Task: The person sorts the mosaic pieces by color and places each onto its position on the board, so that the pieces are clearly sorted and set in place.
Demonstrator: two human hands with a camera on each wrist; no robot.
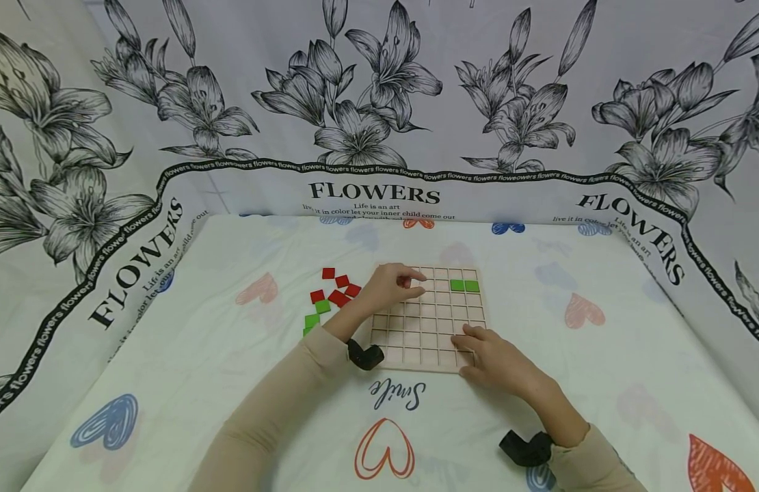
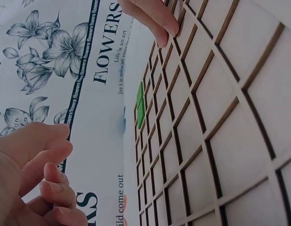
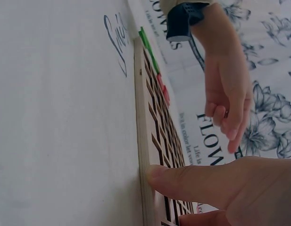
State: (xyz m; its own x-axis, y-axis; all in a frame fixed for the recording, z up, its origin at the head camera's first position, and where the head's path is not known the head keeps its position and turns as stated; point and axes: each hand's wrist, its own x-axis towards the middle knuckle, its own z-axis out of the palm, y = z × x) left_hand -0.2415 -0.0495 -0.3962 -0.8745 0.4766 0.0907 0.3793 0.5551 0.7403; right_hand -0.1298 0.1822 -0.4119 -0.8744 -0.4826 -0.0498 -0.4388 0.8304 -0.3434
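While the left hand (image 1: 389,285) is held loosely curled, seemingly empty, over the central board (image 1: 429,336), its near right corner is touched by the right hand (image 1: 498,359), fingers parted; red tiles (image 1: 338,298) at left, probably light and stiff, are best edge-pinched.

The white worktop (image 1: 521,383) bears red and blue hearts (image 1: 109,424). On it, brown lines grid a pale wooden board (image 1: 430,328) near plain red tiles (image 1: 339,298) and green tiles (image 1: 322,306). Beyond its far edge, black-drawn lilies (image 1: 357,133) pattern white cloth (image 1: 232,41).
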